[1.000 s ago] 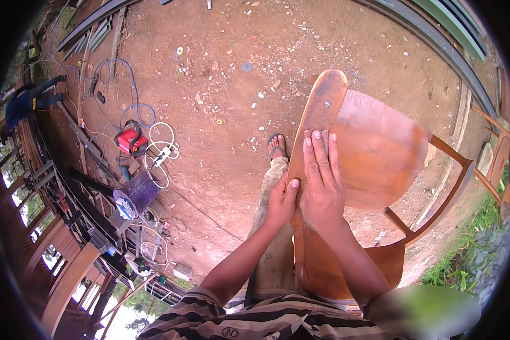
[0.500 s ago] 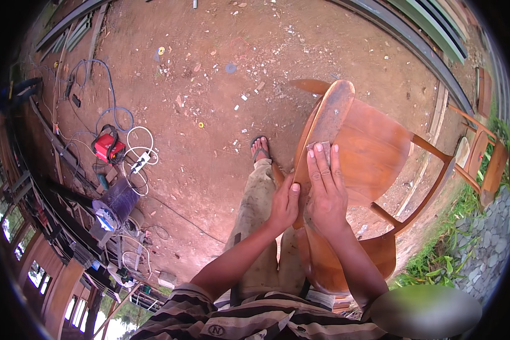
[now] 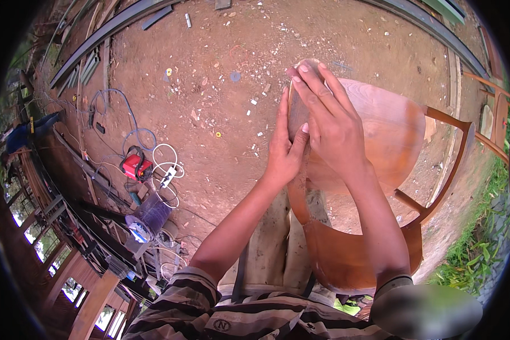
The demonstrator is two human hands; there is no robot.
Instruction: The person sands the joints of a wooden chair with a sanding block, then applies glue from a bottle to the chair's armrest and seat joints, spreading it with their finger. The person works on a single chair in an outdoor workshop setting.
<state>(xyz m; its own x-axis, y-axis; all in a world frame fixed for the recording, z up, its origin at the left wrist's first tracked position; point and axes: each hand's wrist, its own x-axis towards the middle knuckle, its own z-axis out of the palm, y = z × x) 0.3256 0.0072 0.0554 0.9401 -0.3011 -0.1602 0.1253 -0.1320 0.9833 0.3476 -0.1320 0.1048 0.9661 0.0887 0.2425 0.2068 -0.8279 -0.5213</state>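
Note:
A brown wooden chair (image 3: 382,133) stands in front of me, its armrest (image 3: 298,116) pointing away from me. My left hand (image 3: 285,150) grips the armrest from its left side, with the fingers along the outer edge and the thumb on top. Near the rounded far end, my right hand (image 3: 337,124) lies on the armrest with long, nearly flat fingers. Under its fingertips is a small brown piece of sandpaper (image 3: 292,72), mostly covered. The chair's curved backrest (image 3: 362,258) is close to my body, partly behind my right forearm.
At left on the dirt ground are a red machine (image 3: 136,165), a white power strip (image 3: 168,177) with coiled cables and a purple bucket (image 3: 153,212). Metal beams (image 3: 105,37) lie at the far side. Another wooden chair (image 3: 498,113) stands at far right, by grass (image 3: 470,249).
Both hands have slid forward along the armrest to its far end, the right one with the sandpaper under its fingers. The view has shifted, and my sandalled foot no longer shows.

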